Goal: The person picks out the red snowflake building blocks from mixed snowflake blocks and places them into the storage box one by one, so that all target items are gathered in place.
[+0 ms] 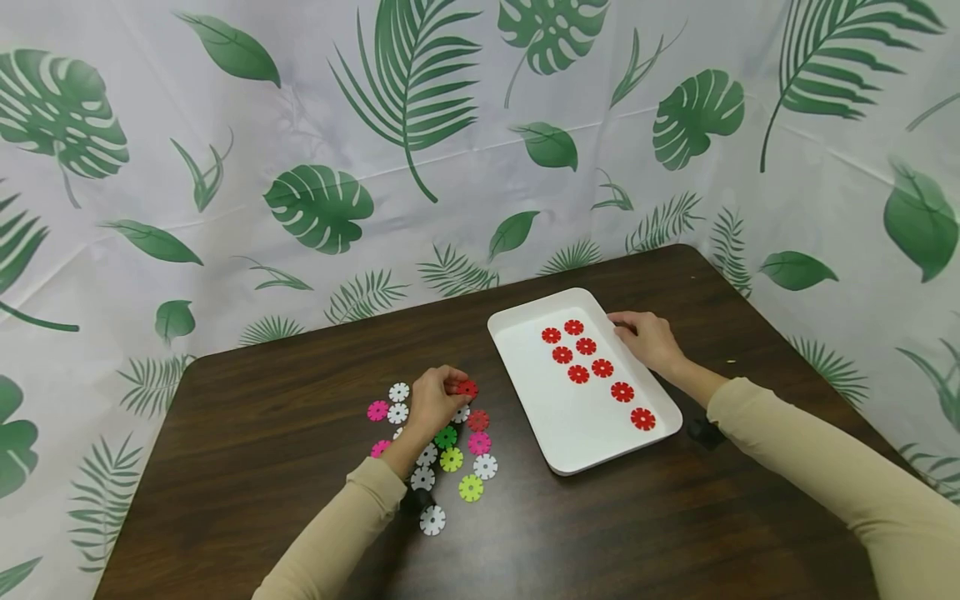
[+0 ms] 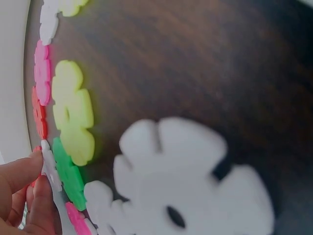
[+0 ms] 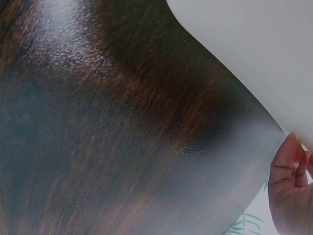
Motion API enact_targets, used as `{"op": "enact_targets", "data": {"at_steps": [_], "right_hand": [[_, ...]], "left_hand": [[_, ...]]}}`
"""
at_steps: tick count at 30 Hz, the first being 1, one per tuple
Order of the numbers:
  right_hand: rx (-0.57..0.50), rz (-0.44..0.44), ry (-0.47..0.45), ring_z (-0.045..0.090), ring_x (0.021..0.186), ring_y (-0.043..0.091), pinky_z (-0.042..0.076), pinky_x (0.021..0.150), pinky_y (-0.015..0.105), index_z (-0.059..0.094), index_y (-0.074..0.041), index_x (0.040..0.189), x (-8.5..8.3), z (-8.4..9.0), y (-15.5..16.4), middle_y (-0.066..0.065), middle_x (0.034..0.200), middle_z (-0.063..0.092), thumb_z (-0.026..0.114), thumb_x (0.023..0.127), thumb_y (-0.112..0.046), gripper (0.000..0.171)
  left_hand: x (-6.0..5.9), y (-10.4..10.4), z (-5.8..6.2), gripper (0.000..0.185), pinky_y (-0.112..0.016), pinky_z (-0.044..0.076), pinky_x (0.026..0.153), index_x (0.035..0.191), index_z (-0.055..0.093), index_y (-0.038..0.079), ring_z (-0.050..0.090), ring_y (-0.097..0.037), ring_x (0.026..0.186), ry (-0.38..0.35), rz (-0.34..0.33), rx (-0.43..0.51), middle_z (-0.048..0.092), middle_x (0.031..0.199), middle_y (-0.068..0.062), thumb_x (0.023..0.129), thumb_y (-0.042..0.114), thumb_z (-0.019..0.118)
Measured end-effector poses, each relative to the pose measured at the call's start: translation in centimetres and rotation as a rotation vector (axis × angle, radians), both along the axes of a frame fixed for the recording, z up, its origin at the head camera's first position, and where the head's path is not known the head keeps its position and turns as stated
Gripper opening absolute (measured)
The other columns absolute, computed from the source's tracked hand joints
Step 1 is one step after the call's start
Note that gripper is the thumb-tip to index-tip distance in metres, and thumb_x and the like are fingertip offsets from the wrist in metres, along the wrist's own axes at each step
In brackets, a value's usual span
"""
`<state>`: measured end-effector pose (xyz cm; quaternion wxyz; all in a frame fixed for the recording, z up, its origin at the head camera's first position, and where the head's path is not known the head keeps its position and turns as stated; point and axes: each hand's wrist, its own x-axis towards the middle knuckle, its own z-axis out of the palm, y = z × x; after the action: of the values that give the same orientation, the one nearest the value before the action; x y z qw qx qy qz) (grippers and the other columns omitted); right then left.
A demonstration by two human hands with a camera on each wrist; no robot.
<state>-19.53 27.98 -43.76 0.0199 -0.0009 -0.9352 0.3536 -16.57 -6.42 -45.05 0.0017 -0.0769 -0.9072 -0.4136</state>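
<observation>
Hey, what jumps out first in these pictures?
A white tray on the dark table holds eight red snowflake discs, the right hand gripping its far edge. Left of it lies a mixed pile of coloured discs, where the left hand pinches a red disc.

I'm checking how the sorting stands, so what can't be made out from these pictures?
- Head view: the left hand covers some discs in the pile.
- Left wrist view: the near white disc is blurred.
- Right wrist view: the white tray is cut off by the edge; its red discs are unseen.
</observation>
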Motion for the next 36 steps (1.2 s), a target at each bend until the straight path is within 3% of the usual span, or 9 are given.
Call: {"op": "enact_targets", "data": {"at_steps": [23,36], "right_hand": [[-0.004,-0.003,-0.007,0.062,0.087,0.033,0.056,0.074,0.04,0.052,0.001,0.131,0.09,0.14,0.0,0.028,0.124,0.056,0.052,0.096,-0.008,0.036],[-0.003,-0.006,-0.011,0.062,0.09,0.034,0.055,0.077,0.042,0.052,0.001,0.131,0.2,0.35,-0.11,0.027,0.126,0.055,0.052,0.096,-0.008,0.037]], "left_hand": [[0.1,0.31,0.06,0.023,-0.029,0.054,0.068,0.099,0.07,0.005,0.064,-0.02,0.083,-0.07,0.032,0.096,0.069,0.09,-0.009,0.077,0.0,0.074],[0.23,0.24,0.38,0.018,-0.029,0.052,0.069,0.098,0.069,0.003,0.06,-0.018,0.079,-0.07,0.051,0.168,0.067,0.088,-0.011,0.081,-0.001,0.07]]}}
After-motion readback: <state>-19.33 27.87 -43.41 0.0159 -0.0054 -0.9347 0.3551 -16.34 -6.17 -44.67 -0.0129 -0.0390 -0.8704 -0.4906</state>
